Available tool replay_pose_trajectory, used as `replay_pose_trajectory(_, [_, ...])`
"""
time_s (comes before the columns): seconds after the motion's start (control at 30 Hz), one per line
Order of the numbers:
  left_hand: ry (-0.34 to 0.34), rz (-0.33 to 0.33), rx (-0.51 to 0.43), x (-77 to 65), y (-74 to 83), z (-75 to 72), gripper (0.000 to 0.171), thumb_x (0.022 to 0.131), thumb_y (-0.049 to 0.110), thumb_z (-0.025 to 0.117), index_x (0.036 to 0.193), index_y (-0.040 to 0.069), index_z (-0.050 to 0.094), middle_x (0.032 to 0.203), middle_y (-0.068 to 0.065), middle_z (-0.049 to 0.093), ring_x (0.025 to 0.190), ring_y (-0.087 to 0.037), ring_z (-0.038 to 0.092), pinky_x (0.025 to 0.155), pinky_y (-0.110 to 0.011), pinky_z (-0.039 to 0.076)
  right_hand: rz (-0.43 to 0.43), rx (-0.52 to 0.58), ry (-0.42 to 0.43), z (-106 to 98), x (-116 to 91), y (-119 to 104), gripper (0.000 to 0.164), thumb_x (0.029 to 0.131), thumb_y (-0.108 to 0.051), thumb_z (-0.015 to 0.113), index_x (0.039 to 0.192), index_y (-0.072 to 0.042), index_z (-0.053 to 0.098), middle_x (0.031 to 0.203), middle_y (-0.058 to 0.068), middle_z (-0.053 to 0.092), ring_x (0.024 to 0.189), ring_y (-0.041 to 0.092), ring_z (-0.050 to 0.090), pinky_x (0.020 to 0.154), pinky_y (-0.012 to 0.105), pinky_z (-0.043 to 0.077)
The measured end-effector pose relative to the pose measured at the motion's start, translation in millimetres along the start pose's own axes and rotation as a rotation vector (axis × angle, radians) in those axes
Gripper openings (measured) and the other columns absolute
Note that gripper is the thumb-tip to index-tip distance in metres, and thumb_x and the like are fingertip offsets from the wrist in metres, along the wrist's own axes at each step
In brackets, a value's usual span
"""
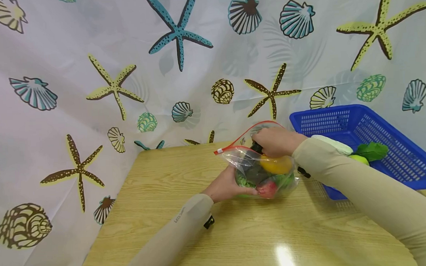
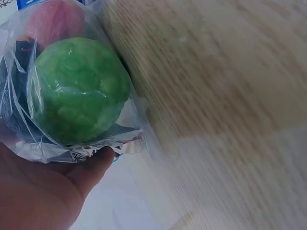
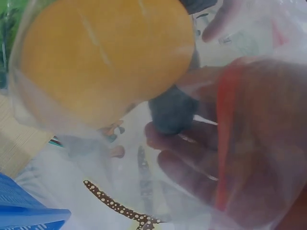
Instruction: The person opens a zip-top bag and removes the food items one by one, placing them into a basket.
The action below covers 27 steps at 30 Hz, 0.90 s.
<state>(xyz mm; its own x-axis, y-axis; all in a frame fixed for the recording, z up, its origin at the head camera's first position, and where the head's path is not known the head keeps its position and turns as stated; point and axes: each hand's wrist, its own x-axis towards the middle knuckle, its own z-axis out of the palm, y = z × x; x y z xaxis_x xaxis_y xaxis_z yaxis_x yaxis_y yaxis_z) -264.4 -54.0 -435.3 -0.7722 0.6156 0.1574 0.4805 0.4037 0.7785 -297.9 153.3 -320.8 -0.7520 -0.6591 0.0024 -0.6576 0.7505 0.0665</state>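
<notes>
A clear zip bag [image 1: 240, 157] with a red zip edge and a white slider stands mouth-up on the table, filled with produce. My left hand [image 1: 226, 186] grips its left side, thumb across the front. My right hand [image 1: 275, 141] reaches through the mouth and holds a dark, round-ended vegetable [image 3: 172, 111] between thumb and fingers; its kind is unclear. Beside it in the bag lie a large yellow-orange piece [image 1: 276, 164], a pinkish-red round piece [image 1: 267, 189] and leafy greens. Low in the bag, the left wrist view shows a bumpy green ball-shaped vegetable [image 2: 79, 91].
A blue plastic basket [image 1: 407, 162] stands right of the bag, partly behind my right forearm. In it are a whitish long vegetable [image 1: 334, 144], a yellow-green round piece [image 1: 359, 159] and green leaves [image 1: 372, 151]. A patterned curtain [image 1: 201, 30] hangs behind the wooden table [image 1: 172, 174].
</notes>
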Motion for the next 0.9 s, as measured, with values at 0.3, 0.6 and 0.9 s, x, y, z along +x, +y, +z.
replay_pose_trajectory(0.3, [0.006,-0.009,0.092,2.5,-7.0,3.9,0.112,0.064,0.053,0.081,0.147,0.046,0.007,0.145,0.015,0.031,0.124,-0.006,0.033,0.104,-0.047,0.034,-0.097,0.065,0.126,4.9,-4.2,5.2,0.018,0.081,-0.004,0.067,0.099,-0.005,0.066,0.091,0.009,0.065,0.079,0.019,0.055,0.074,0.041,0.053])
replay_pose_trajectory(0.6, [0.035,-0.108,0.111,3.7,-4.9,4.0,0.118,0.060,0.059,0.081,0.144,0.051,-0.002,0.141,0.009,0.041,0.118,-0.012,0.042,0.100,-0.047,0.039,-0.081,0.059,0.195,-14.8,-18.3,4.6,0.030,0.083,-0.013,0.068,0.113,-0.005,0.064,0.112,0.013,0.060,0.096,0.025,0.054,0.080,0.045,0.053])
replay_pose_trajectory(0.9, [0.035,-0.169,0.124,4.4,-3.6,4.3,0.118,0.060,0.061,0.080,0.143,0.055,-0.004,0.140,0.005,0.043,0.116,-0.015,0.044,0.100,-0.048,0.039,-0.052,0.069,0.348,-39.3,-47.3,15.2,0.037,0.082,-0.018,0.071,0.117,-0.008,0.064,0.112,0.009,0.059,0.094,0.021,0.052,0.077,0.044,0.054])
